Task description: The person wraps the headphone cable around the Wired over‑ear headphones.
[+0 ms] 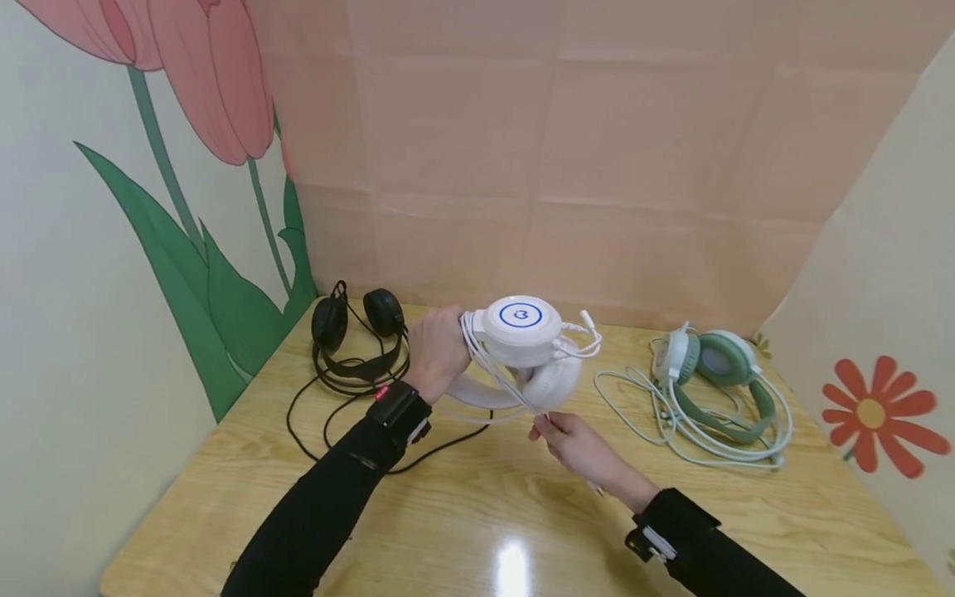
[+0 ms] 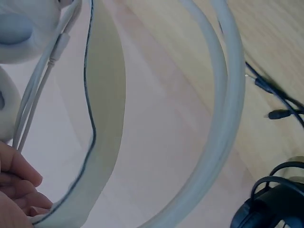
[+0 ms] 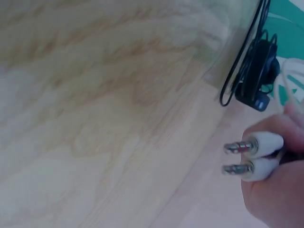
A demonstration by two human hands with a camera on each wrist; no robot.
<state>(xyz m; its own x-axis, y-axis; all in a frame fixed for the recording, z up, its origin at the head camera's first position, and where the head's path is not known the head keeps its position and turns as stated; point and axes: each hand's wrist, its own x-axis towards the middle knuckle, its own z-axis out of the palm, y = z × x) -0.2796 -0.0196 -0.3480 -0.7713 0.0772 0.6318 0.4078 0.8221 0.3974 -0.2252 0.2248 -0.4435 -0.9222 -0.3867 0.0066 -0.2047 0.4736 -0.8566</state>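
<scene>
My left hand (image 1: 438, 352) grips a white headset (image 1: 515, 352) by its headband and holds it above the table. One round earcup faces up with a blue ring logo, and a short microphone (image 1: 588, 322) sticks out at its right. Strands of white cable (image 1: 488, 361) run down from beside the left hand, past the earcups. In the left wrist view the pale inner band (image 2: 107, 90) curves away from the fingers (image 2: 21, 164). My right hand (image 1: 585, 452) pinches the cable; in the right wrist view two white audio plugs (image 3: 259, 145) with metal tips poke out of its grip.
A black headset (image 1: 366, 365) lies at the back left of the wooden table (image 1: 440, 531), its cable trailing toward the middle. A green and white headset (image 1: 724, 390) with looped cable lies at the right. Walls (image 1: 597, 166) close in the back and both sides.
</scene>
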